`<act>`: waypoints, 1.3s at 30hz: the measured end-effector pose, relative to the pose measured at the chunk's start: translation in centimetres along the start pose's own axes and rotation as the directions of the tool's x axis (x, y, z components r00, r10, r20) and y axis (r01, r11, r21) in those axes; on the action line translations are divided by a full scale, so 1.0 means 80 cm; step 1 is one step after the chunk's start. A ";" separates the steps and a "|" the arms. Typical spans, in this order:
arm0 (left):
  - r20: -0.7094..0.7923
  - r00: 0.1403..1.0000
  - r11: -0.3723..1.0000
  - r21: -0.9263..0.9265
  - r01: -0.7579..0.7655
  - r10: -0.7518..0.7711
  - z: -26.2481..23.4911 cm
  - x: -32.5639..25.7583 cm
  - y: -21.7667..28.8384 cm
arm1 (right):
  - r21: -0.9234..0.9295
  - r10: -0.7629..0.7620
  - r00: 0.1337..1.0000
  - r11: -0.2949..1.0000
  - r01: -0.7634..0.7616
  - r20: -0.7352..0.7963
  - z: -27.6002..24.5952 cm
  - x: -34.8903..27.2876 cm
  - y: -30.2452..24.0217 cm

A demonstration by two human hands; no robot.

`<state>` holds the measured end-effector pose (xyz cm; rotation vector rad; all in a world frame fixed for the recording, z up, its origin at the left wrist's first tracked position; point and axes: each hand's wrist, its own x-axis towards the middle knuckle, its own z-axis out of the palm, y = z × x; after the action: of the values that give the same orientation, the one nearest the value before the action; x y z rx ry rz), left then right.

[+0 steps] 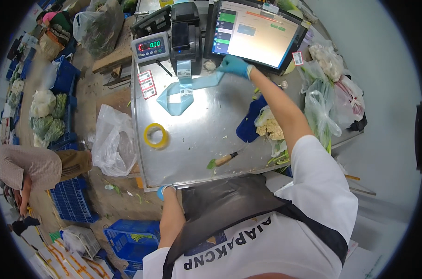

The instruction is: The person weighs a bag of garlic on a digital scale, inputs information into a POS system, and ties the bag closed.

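Note:
My right hand [236,67], in a blue glove, is at the lower left of a lit screen [256,32]. Its fingers are closed on the end of a pale blue label strip [205,82]. That strip loops over the metal table and runs back to a black label printer [183,44]. My left hand [165,191], gloved too, is low at the table's front edge, its fingers mostly hidden. Between my arms lie a roll of yellowish tape [155,135] and a wooden-handled knife [225,159]. Cauliflower [269,126] sits beneath my right forearm, beside a dark blue object [249,123].
A scale [150,47] and a sheet of labels [147,85] are at the table's left. Bagged vegetables [322,107] crowd its right end. A clear plastic bag [114,139] hangs at the left edge. Blue crates [132,239] and a bending person [32,167] are further left.

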<state>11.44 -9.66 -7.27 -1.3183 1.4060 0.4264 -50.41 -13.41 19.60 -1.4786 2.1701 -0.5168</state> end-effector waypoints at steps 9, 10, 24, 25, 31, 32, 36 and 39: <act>0.067 0.992 0.994 -0.023 0.107 -0.105 0.036 0.032 -0.012 | 0.070 0.052 0.987 0.996 -0.064 0.154 -0.065 0.098 0.007; 0.074 0.992 0.994 -0.018 0.104 -0.102 0.035 0.030 -0.009 | 0.043 0.061 0.978 0.997 -0.071 0.199 -0.077 0.101 0.015; 0.153 0.981 0.972 -0.185 0.146 -0.118 0.018 0.014 -0.006 | 0.101 -0.093 0.974 0.988 0.115 -0.206 -0.078 0.055 0.024; 0.159 0.978 0.957 -0.235 0.169 -0.134 0.022 0.011 -0.012 | 0.106 -0.073 0.985 0.990 0.090 -0.157 -0.059 0.053 0.011; 0.175 0.967 0.805 -0.539 0.250 -0.183 0.011 0.004 -0.012 | 0.107 0.060 0.998 0.992 -0.062 0.019 0.008 0.035 0.002; 0.186 0.963 0.757 -0.597 0.267 -0.192 0.010 0.001 -0.011 | 0.107 0.067 0.998 0.992 -0.068 0.019 0.014 0.039 0.004; 0.227 0.947 0.536 -0.783 0.317 -0.228 0.008 -0.009 -0.010 | 0.053 0.047 0.998 0.997 -0.048 0.034 0.027 0.060 0.021; 0.270 0.934 0.359 -0.868 0.342 -0.236 0.010 -0.017 -0.013 | 0.072 0.050 0.998 0.996 -0.053 0.046 0.023 0.064 0.011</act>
<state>12.40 -8.69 -5.97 -2.3595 0.7409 1.1061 -51.65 -18.01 16.76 -1.3787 2.1265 -0.5349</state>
